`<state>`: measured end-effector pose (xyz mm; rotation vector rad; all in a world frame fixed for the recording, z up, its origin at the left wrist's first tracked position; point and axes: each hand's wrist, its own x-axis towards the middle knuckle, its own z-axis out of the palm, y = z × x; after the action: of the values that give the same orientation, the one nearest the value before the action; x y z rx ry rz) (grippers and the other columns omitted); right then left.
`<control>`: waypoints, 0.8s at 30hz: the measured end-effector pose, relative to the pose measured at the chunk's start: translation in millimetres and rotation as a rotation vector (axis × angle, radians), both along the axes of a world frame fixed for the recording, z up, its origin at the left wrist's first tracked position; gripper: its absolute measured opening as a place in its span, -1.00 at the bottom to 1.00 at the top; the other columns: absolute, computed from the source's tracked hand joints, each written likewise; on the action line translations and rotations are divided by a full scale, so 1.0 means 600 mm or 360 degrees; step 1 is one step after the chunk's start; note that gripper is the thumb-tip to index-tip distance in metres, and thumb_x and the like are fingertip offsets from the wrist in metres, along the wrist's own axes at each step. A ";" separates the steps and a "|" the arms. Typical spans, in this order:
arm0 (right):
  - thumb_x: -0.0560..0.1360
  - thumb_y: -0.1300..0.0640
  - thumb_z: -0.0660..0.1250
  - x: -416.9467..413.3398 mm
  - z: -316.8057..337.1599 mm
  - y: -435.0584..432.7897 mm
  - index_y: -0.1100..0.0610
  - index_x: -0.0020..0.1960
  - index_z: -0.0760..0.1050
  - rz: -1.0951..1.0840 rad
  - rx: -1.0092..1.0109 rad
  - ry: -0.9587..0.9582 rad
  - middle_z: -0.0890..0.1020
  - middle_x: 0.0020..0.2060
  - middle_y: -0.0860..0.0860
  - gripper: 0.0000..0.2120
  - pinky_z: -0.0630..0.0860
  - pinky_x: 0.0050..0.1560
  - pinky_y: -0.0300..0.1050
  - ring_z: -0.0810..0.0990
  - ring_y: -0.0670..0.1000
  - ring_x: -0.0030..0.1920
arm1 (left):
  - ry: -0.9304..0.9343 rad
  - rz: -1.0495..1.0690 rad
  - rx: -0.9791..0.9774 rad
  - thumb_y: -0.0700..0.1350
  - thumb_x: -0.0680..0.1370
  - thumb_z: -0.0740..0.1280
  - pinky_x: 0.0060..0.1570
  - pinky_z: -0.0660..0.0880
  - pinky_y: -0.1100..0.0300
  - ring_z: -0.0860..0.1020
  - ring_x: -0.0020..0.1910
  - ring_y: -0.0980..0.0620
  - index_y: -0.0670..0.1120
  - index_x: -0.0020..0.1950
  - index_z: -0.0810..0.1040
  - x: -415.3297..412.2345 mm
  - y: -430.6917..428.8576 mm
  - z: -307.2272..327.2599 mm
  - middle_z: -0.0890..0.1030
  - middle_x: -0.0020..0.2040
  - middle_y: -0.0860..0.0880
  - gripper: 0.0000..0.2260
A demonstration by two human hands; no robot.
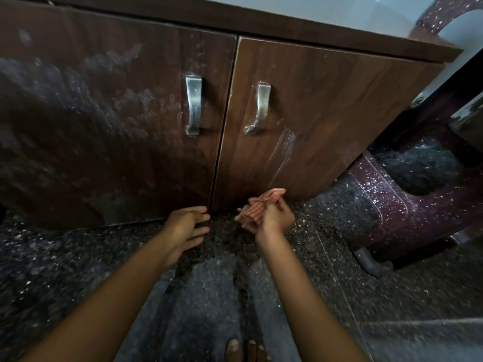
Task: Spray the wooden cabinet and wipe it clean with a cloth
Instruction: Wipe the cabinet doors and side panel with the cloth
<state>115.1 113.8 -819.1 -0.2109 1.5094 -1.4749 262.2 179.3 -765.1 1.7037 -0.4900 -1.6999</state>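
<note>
The wooden cabinet (313, 100) fills the upper view, two dark brown doors with metal handles (193, 105). Wet streaks and droplets run down the right door below its handle (261, 108); the left door shows dull, blotchy patches. My right hand (274, 218) grips a bunched red-and-white checked cloth (258, 207) low at the bottom edge of the right door. My left hand (188, 228) hovers with fingers spread at the bottom corner of the left door, near the gap between the doors, holding nothing. No spray bottle is in view.
A maroon speckled plastic chair (392, 202) stands close on the right beside the cabinet. The floor (78, 257) is dark speckled stone. Toes (235, 348) show at the bottom edge.
</note>
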 end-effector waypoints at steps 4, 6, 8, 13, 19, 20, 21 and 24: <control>0.44 0.32 0.33 -0.013 -0.011 -0.013 0.06 0.20 0.56 -0.0139 0.0017 0.0118 0.67 0.01 0.15 -0.63 0.61 -0.14 0.28 0.67 0.21 -0.18 | 0.0063 0.0036 0.0051 -0.21 0.62 0.11 0.26 0.35 0.04 0.44 0.30 -0.11 -0.12 0.37 0.38 0.013 0.009 -0.001 0.46 0.34 -0.08 -0.68; 0.47 0.36 0.29 0.005 0.006 0.002 0.10 0.22 0.54 -0.0067 0.0056 0.0032 0.67 -0.02 0.13 -0.63 0.64 -0.29 0.11 0.65 0.09 -0.36 | 0.0058 0.0077 0.0043 -0.22 0.61 0.13 0.23 0.36 0.05 0.45 0.30 -0.10 -0.11 0.37 0.38 0.017 0.010 -0.003 0.47 0.34 -0.08 -0.68; 0.48 0.40 0.26 0.037 0.012 0.019 0.13 0.23 0.53 0.0032 0.0087 -0.0069 0.66 -0.07 0.16 -0.63 0.62 -0.37 0.06 0.61 0.07 -0.46 | 0.0042 0.0111 0.0040 -0.21 0.61 0.12 0.21 0.36 0.06 0.46 0.29 -0.09 -0.11 0.36 0.39 0.016 0.014 -0.001 0.48 0.33 -0.08 -0.68; 0.40 0.40 0.35 0.136 0.006 0.059 0.22 0.20 0.55 0.0258 0.0170 -0.0061 0.65 0.05 0.19 -0.63 0.56 0.04 0.25 0.64 0.22 -0.02 | -0.0060 0.0183 0.0069 -0.19 0.58 0.14 0.07 0.34 0.11 0.52 -0.03 -0.06 -0.12 0.17 0.47 0.007 0.029 0.010 0.55 0.22 -0.11 -0.79; 0.38 0.40 0.39 0.127 0.006 0.061 0.15 -0.04 0.47 0.0359 0.0245 0.0062 0.60 -0.04 0.17 -0.75 0.55 -0.02 0.00 0.59 0.12 -0.07 | -0.0222 0.0243 0.0195 -0.13 0.62 0.07 0.20 0.35 0.01 0.49 0.02 -0.11 -0.21 0.28 0.41 0.032 0.044 -0.002 0.55 0.14 -0.19 -0.70; 0.38 0.42 0.38 0.117 0.007 0.056 0.14 -0.10 0.45 0.0342 0.0230 0.0029 0.60 -0.05 0.19 -0.76 0.57 0.01 0.06 0.60 0.16 -0.05 | -0.0226 0.0223 0.0217 -0.12 0.62 0.07 0.22 0.34 0.00 0.50 0.08 -0.14 -0.21 0.31 0.39 0.034 0.044 -0.003 0.53 0.20 -0.20 -0.68; 0.37 0.44 0.37 0.107 0.011 0.051 0.13 -0.14 0.44 0.0303 0.0196 -0.0015 0.60 -0.06 0.21 -0.75 0.58 0.03 0.13 0.61 0.20 -0.05 | -0.0228 0.0201 0.0224 -0.12 0.63 0.07 0.24 0.34 0.00 0.50 0.15 -0.17 -0.22 0.33 0.38 0.037 0.045 0.000 0.51 0.26 -0.21 -0.67; 0.37 0.47 0.35 0.076 0.009 0.030 0.16 -0.08 0.41 0.0169 0.0138 0.0068 0.58 -0.08 0.21 -0.72 0.56 -0.08 0.05 0.58 0.16 -0.11 | -0.0245 0.0168 0.0219 -0.12 0.63 0.10 0.19 0.35 0.00 0.49 0.15 -0.16 -0.21 0.35 0.37 0.044 0.041 0.005 0.49 0.29 -0.19 -0.67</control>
<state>160.6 132.1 -813.8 -0.2682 1.5689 -1.3258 288.5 204.1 -762.1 1.9347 -0.3524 -1.5660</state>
